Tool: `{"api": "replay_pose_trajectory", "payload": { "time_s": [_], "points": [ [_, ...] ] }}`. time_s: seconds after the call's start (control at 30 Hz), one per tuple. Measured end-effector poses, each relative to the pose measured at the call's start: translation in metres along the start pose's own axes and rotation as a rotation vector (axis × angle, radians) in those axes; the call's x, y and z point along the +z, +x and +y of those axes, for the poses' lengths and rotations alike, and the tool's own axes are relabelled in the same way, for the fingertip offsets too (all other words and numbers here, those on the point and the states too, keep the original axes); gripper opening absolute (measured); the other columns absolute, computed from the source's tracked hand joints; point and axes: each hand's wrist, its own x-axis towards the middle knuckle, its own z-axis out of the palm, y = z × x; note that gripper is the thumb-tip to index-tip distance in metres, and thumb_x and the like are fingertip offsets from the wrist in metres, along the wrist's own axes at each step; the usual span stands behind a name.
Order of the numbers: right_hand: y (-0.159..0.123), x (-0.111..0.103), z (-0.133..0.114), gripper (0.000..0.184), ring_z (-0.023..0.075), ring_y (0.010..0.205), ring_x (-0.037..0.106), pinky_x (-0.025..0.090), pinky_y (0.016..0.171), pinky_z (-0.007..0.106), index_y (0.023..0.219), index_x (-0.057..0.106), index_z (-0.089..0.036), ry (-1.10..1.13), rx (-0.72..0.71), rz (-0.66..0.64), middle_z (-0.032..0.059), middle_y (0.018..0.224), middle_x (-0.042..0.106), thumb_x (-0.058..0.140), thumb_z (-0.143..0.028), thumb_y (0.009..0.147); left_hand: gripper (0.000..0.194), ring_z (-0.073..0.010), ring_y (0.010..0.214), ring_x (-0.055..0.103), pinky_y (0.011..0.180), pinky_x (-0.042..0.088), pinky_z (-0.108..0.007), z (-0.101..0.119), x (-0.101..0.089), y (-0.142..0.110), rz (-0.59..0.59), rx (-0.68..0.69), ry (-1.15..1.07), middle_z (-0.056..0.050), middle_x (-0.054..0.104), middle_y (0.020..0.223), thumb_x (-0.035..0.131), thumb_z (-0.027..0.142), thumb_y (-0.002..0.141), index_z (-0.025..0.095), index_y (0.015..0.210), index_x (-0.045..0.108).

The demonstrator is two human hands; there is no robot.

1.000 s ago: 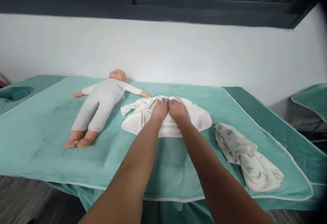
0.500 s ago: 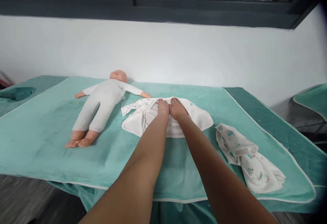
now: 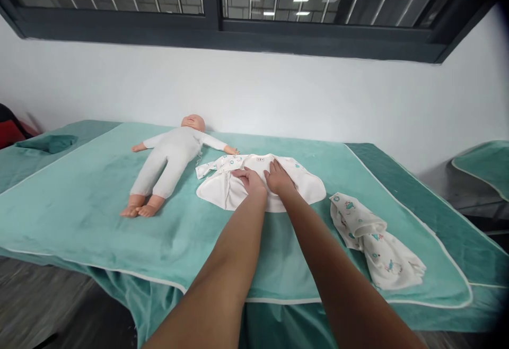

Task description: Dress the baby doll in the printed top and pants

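The shirt [image 3: 258, 167] lies spread on the mat [image 3: 186, 240], between the doll [image 3: 173, 150] and the folded garment [image 3: 366, 223]; the left hand [image 3: 252, 180] rests on its white middle, fingers parted; the right hand [image 3: 280, 178] rests beside it, fingers pressed together, thumb apart; whether any fingertip nips cloth cannot be told; the step looks like smoothing, best done with flat palms and light outward strokes from the label [image 3: 260, 159], without dragging the sleeve [image 3: 207, 168].
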Motion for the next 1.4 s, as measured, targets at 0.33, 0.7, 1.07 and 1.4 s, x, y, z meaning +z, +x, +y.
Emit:
{"api": "replay_pose_trajectory", "payload": {
  "time_s": [0.33,0.7,1.07,1.4],
  "points": [
    [-0.038,-0.002,0.001,0.066,0.0253,0.152,0.011,0.015,0.123,0.039,0.153,0.024,0.003,-0.002,-0.036,-0.01,0.0195,0.163,0.015,0.023,-0.039,0.103,0.062,-0.0365,0.14,0.041,0.096,0.054,-0.051,-0.004,-0.011,-0.052,0.214,-0.304,0.195,-0.023,0.047,0.148,0.034,0.005,0.089,0.006,0.151,0.031],
    [-0.151,-0.011,0.041,0.048,0.0217,0.142,0.038,0.028,0.119,0.045,0.143,0.048,-0.017,0.084,-0.393,0.189,0.01,0.153,0.044,0.035,-0.037,0.102,0.062,-0.0334,0.148,0.028,0.106,0.048,-0.055,-0.023,-0.013,-0.074,0.278,-0.283,0.235,-0.014,0.048,0.15,0.039,0.009,0.089,0.019,0.15,0.038],
    [-0.168,-0.014,0.081,0.037,0.026,0.126,0.052,0.038,0.109,0.042,0.128,0.06,-0.021,0.067,-0.167,0.391,0.011,0.135,0.059,0.042,-0.027,0.097,0.057,-0.0337,0.151,0.016,0.102,0.048,-0.063,-0.02,-0.011,-0.064,0.263,-0.189,0.244,-0.016,0.047,0.149,0.048,0.006,0.086,0.019,0.142,0.049],
    [-0.143,-0.017,0.09,0.029,0.0245,0.092,0.057,0.043,0.083,0.036,0.092,0.063,-0.019,-0.042,-0.267,0.303,0.0107,0.096,0.065,0.036,-0.024,0.101,0.062,-0.0289,0.145,0.031,0.097,0.055,-0.056,-0.03,0.027,-0.04,0.764,-0.116,-0.574,-0.017,0.039,0.154,0.03,0.009,0.096,0.02,0.156,0.018]
  ]
}}
